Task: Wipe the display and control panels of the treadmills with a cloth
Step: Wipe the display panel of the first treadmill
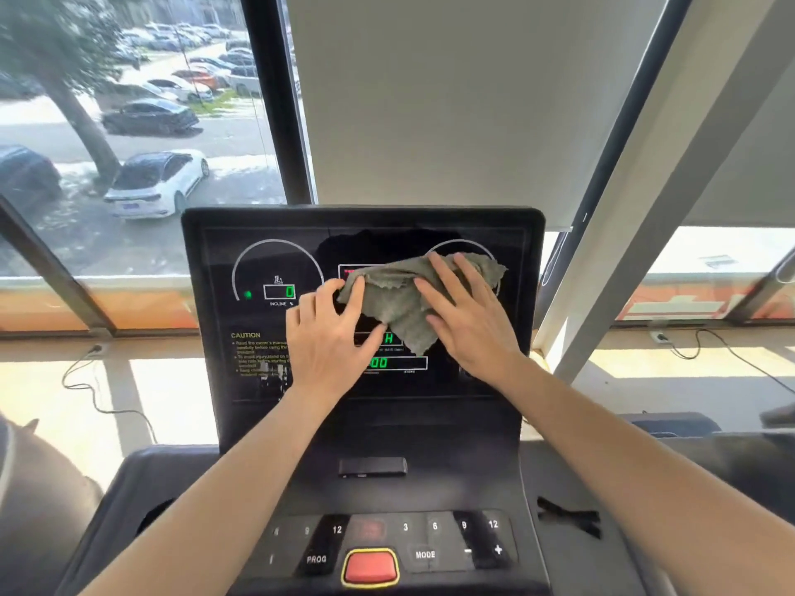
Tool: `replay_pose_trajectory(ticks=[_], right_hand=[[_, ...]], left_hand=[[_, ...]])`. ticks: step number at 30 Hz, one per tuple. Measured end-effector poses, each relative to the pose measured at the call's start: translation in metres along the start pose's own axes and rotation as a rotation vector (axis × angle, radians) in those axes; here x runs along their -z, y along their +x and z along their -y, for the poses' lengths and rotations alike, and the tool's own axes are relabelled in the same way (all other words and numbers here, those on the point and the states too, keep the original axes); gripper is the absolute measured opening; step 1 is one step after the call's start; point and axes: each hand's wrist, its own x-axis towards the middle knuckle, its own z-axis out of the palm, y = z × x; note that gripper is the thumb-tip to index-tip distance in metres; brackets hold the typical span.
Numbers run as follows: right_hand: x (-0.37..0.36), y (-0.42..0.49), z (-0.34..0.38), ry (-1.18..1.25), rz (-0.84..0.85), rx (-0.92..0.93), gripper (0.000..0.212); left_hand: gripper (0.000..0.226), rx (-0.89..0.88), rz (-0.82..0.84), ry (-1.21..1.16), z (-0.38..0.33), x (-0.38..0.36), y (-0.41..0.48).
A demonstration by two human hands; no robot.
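Red stop button (371, 567) on control panel (434, 539) near edge | grey-green cloth (395, 303) crumpled at display panel (223, 260) centre | hands apart: right hand (469, 320) flat, fingers spread, pressing cloth; left hand (327, 342) straight fingers touching cloth's left edge

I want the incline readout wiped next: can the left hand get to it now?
Probably yes. The left hand rests on the display just right of the incline readout, with nothing between them.

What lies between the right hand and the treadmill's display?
The grey-green cloth, pressed flat against the display by the right hand; the head view shows it.
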Motion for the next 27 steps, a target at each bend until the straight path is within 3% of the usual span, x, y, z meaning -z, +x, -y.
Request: replay_pose_trajectory(ticks=[5,9,16,27], right_hand=[[0.018,0.045,-0.01,-0.027,-0.114,-0.037,0.056],[0.024,0.061,-0.016,-0.038,-0.075,-0.019,0.059],[0.021,0.035,-0.032,-0.018,-0.035,-0.199,0.069],[0.033,-0.02,-0.084,0.295,-0.221,-0.359,0.066]], left_hand=[[0.075,0.032,-0.023,0.002,0.009,0.016,0.054],[0.076,-0.004,-0.06,-0.011,0.004,0.023,0.081],[0.079,-0.099,-0.059,-0.122,-0.033,0.021,0.105],[0.052,-0.316,-0.221,-0.146,-0.101,0.0,0.126]])
